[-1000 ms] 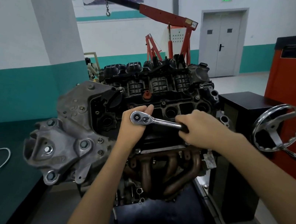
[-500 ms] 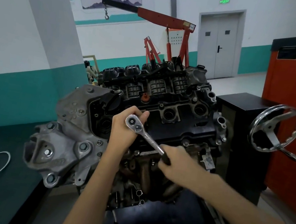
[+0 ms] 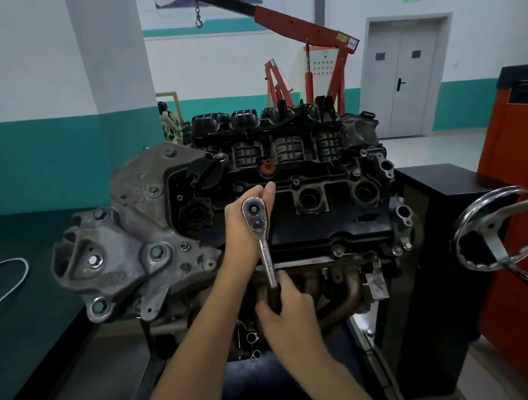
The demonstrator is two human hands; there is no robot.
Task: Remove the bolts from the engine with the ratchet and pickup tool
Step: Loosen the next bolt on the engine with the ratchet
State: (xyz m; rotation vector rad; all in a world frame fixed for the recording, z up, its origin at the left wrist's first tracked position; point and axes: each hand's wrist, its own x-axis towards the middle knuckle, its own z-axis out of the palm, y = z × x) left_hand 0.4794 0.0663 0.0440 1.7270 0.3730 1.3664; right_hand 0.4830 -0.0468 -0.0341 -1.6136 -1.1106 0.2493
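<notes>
Not much in the way of containers here. The nearest thing is the round wells [image 3: 309,198] in the black cover on top of the engine [image 3: 338,225], and they're just dark inside, so I can't tell what's in them.

The ratchet [image 3: 259,230] sits with its head on the front-left part of that cover, just below the little red cap [image 3: 266,168]. The bolt under the head is hidden. The left hand [image 3: 240,230] has its grip curled round the head end from behind, with the thumb poking up past it. The fingers themselves are out of sight behind the tool. The right hand [image 3: 289,313] has its grip wrapped tight round the black handle end, low down in front of the rusty exhaust pipes [image 3: 350,293].

The pickup tool [image 3: 7,275] is lying looped on the dark surface [image 3: 26,335] to the left, well apart from both hands. There's a chrome handwheel [image 3: 501,230] on the right by the black stand [image 3: 436,261], and a red hoist [image 3: 303,29] at the back.

Compared with a second ago, the handle was sticking out to the right, pretty much level. Half a second ago it sat at a diagonal, and now it's swung steeper, pointing down toward the person. The head is on the same spot, the left hand hasn't shifted, and the pickup tool is right where it was.
</notes>
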